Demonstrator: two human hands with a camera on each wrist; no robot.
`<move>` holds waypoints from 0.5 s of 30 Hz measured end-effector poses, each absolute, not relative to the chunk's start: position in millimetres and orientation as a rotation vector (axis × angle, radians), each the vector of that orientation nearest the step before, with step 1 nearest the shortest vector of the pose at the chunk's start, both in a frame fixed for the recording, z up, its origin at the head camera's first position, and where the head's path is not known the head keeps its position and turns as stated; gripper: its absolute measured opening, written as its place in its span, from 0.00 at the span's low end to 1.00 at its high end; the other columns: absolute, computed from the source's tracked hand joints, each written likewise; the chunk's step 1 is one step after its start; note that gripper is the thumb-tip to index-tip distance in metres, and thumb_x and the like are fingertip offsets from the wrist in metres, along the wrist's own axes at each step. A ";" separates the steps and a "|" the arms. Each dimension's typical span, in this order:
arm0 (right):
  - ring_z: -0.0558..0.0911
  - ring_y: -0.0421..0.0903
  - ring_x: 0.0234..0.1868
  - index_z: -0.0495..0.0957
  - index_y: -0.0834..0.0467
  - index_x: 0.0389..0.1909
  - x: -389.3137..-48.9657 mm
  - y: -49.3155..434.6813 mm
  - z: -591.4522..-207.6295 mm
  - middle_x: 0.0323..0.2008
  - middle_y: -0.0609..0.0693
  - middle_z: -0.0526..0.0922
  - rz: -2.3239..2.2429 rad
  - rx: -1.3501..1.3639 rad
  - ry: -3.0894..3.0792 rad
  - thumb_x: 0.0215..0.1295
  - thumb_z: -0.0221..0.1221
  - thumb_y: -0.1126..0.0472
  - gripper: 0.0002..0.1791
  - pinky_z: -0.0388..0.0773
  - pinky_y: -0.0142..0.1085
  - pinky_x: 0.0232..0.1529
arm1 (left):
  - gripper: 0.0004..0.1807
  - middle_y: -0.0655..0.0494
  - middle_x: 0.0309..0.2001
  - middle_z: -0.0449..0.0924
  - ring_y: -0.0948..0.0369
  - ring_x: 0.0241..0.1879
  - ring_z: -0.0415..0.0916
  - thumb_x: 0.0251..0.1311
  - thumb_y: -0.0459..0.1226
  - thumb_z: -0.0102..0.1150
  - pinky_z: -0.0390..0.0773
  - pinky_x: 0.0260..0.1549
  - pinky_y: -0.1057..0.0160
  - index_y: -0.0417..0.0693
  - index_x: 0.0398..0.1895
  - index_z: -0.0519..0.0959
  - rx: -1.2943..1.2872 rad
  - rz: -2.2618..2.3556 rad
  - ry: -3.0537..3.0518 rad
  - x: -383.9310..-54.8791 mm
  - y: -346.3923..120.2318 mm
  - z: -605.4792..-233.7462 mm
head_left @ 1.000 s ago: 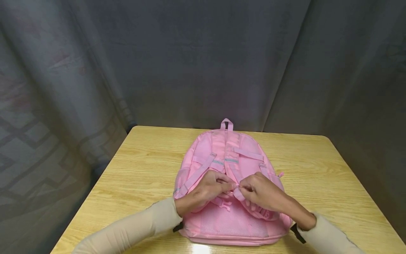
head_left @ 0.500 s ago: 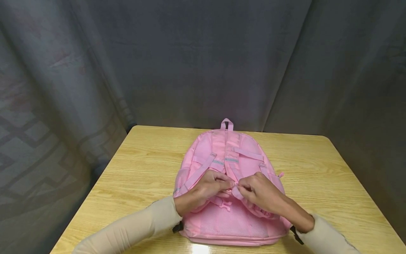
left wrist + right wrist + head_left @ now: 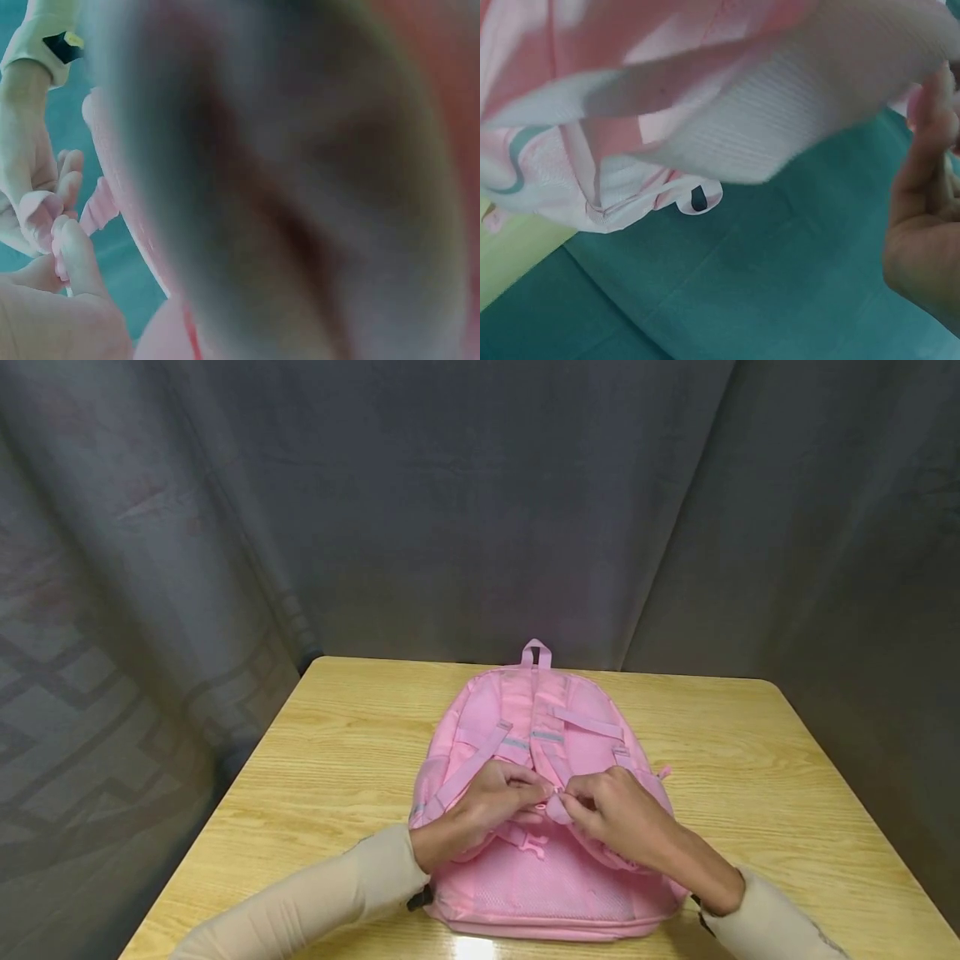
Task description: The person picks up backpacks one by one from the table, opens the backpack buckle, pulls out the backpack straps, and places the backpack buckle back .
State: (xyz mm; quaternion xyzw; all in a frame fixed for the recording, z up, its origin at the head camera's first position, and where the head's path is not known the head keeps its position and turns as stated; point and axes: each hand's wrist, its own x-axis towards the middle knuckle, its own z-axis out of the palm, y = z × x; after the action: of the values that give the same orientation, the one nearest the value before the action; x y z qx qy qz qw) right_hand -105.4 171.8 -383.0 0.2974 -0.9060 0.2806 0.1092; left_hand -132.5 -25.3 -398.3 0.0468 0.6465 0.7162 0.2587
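A pink backpack (image 3: 555, 897) lies with its shoulder-strap side up. Over its middle, my left hand (image 3: 487, 802) pinches a small pink plastic piece (image 3: 60, 259) between thumb and fingers; it looks like a buckle, but fingertips cover most of it. Close beside it, my right hand (image 3: 622, 810) pinches the pink webbing strap (image 3: 557, 811), whose short end hangs between the hands. Below the left hand, a pronged pink clip (image 3: 534, 846) rests on the bag. In the right wrist view, a broad blurred strap (image 3: 765, 112) crosses in front of the bag.
The backpack stands on a wooden table (image 3: 337, 752), close to its front edge. Behind the table hangs a dark grey curtain (image 3: 450, 510), with a patterned curtain (image 3: 97, 693) at the left. The bag's top loop (image 3: 536, 653) points toward the back edge.
Both hands have shifted very slightly left, still pinching. The webbing end between them has changed shape and hangs a little differently. The backpack has stayed in place.
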 end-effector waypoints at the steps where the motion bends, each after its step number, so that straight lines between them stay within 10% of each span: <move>1: 0.54 0.22 0.16 0.66 0.45 0.13 -105.4 171.9 -381.6 0.13 0.28 0.55 0.844 0.863 -2.699 0.61 0.60 0.68 0.22 0.54 0.18 0.13 | 0.09 0.44 0.31 0.86 0.62 0.25 0.84 0.61 0.29 0.64 0.88 0.38 0.51 0.29 0.42 0.83 0.132 1.941 1.759 -131.8 -25.1 -398.5; 15: 0.81 0.33 0.16 0.70 0.54 0.17 -105.2 175.8 -373.7 0.14 0.40 0.78 1.235 0.880 -3.018 0.67 0.53 0.71 0.18 0.77 0.27 0.14 | 0.04 0.53 0.27 0.84 0.47 0.29 0.86 0.61 0.32 0.67 0.87 0.22 0.62 0.41 0.35 0.87 0.346 1.734 2.051 -125.8 -26.0 -402.2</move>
State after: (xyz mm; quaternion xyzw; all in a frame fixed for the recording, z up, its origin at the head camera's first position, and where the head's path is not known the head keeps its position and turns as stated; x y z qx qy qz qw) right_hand -105.2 175.8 -373.7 0.2589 -0.8873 0.3632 -0.1178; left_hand -125.8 -26.0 -402.2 0.1246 0.7397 0.6253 0.2152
